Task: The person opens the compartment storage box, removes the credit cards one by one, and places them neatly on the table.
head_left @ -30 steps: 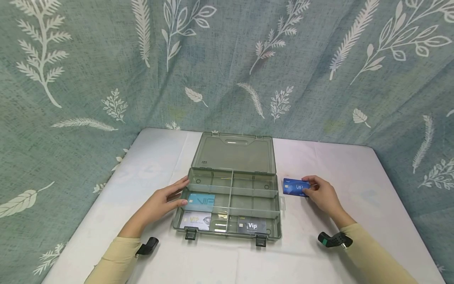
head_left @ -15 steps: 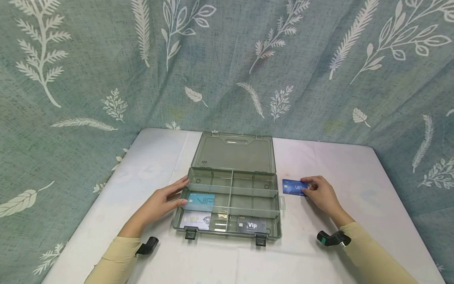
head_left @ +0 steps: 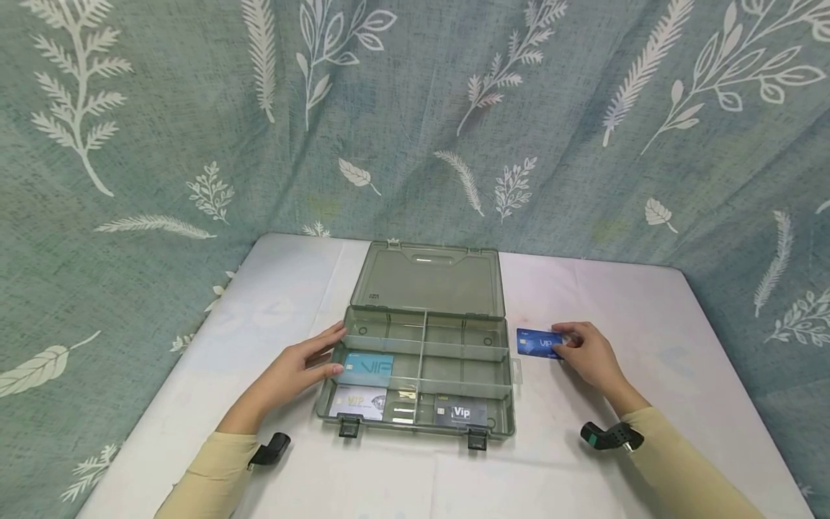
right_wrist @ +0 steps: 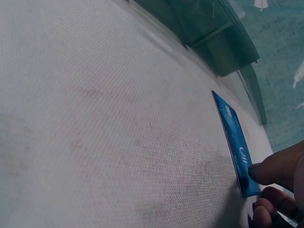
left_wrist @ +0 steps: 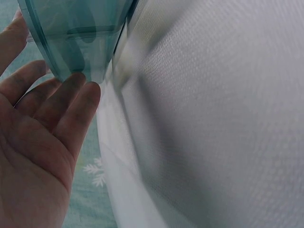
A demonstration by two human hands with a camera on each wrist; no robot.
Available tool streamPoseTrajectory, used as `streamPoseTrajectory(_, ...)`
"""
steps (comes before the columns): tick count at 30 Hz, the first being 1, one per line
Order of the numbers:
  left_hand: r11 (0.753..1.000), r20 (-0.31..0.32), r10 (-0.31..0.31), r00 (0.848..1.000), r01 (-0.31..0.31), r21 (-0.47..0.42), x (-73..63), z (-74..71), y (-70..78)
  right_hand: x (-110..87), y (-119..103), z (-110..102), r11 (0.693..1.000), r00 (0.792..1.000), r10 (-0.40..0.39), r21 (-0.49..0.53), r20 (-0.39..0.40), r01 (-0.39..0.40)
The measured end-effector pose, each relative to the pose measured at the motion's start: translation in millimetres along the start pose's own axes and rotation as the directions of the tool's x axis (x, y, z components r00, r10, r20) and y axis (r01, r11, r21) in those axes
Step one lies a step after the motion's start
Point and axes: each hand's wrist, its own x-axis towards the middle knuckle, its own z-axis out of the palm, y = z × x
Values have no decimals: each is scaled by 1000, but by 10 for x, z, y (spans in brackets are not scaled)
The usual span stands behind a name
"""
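Note:
My right hand (head_left: 588,355) pinches the right end of a dark blue VIP card (head_left: 534,343), to the right of a grey-green see-through plastic box (head_left: 463,367). In the right wrist view the thumb lies on the face of the blue card (right_wrist: 233,137). My left hand (head_left: 301,367) rests against the box's left wall with straight fingers; the left wrist view shows the fingertips at the box side (left_wrist: 71,42). Inside the box, a teal VIP card (head_left: 367,369) lies in the middle left compartment, a white card (head_left: 358,402) in the front left one and a black card (head_left: 460,411) in the front right one.
The box lid (head_left: 429,280) is folded back behind the box, flat toward the curtain (head_left: 415,144). Two black latches (head_left: 477,439) hang at the front edge. A white cloth (head_left: 402,483) covers the table.
The blue card and the right hand have stayed almost in place, with only a slight shift. The left hand and the box have not moved.

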Motion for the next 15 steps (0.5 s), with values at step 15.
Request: streamPoseTrajectory(15, 1000, -4, 0, 1000, 0, -10, -2, 8, -8, -62, -14, -93, 999, 999, 11, 49, 32, -13)
